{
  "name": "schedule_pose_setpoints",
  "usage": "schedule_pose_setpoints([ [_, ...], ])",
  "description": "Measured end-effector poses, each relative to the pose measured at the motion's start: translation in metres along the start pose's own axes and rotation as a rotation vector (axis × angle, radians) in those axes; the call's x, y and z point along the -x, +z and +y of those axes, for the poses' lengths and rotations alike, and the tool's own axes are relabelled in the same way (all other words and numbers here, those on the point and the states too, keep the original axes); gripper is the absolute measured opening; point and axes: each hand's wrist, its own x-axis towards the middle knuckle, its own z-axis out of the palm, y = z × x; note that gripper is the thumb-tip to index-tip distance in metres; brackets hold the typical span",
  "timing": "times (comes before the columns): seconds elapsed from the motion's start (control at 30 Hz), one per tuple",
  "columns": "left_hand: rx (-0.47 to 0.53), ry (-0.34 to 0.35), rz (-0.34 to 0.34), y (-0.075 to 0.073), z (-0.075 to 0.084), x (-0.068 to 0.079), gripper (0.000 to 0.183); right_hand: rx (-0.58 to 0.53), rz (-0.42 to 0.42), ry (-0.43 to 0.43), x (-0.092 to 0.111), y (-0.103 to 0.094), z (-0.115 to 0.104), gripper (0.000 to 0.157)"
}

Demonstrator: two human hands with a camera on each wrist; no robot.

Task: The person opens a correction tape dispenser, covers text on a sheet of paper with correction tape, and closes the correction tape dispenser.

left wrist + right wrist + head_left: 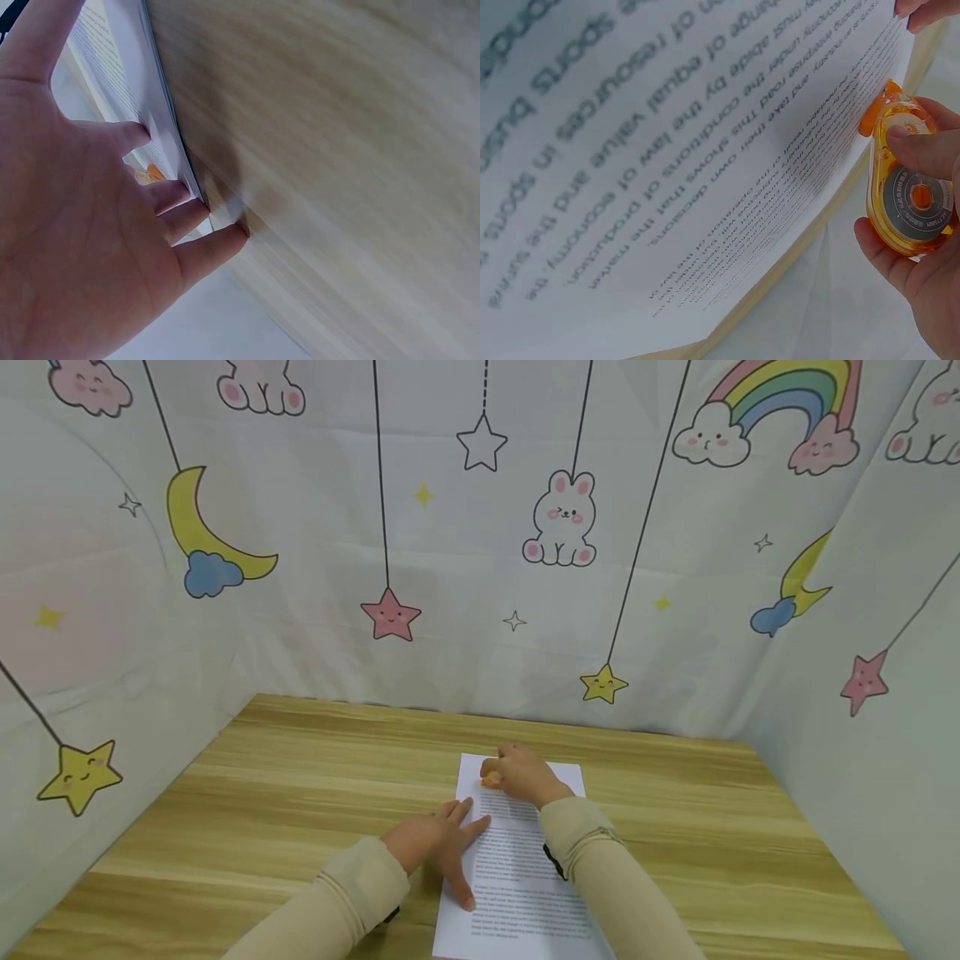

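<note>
A printed sheet of paper [517, 868] lies lengthwise on the table, dense with lines of text. My right hand [527, 774] grips an orange see-through correction tape [909, 187] near the top of the page. In the right wrist view the thumb lies on the side of its case, and its orange tip end points at the first lines of text; whether it touches the paper I cannot tell. My left hand [442, 843] is spread over the left edge of the sheet, its fingers [214, 255] reaching across the paper's edge to the wood.
The wood-grain table [315, 793] extends to both sides of the paper. A white cloth [480, 660] printed with stars, moons and rabbits hangs behind the table and along both sides. Dark bands show under both sleeves [592, 843] at the wrists.
</note>
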Motion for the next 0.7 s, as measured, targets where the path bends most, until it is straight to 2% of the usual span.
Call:
schedule_pose_setpoints([
  [0.3, -0.005, -0.006, -0.007, 0.0002, -0.0004, -0.0022, 0.111, 0.095, 0.008, -0.047, -0.0017, 0.0047, 0.0005, 0.025],
  [0.7, -0.005, -0.023, 0.004, -0.0007, -0.0005, -0.0031, 0.112, 0.129, 0.004, -0.072, -0.0008, 0.0055, 0.0045, 0.02],
])
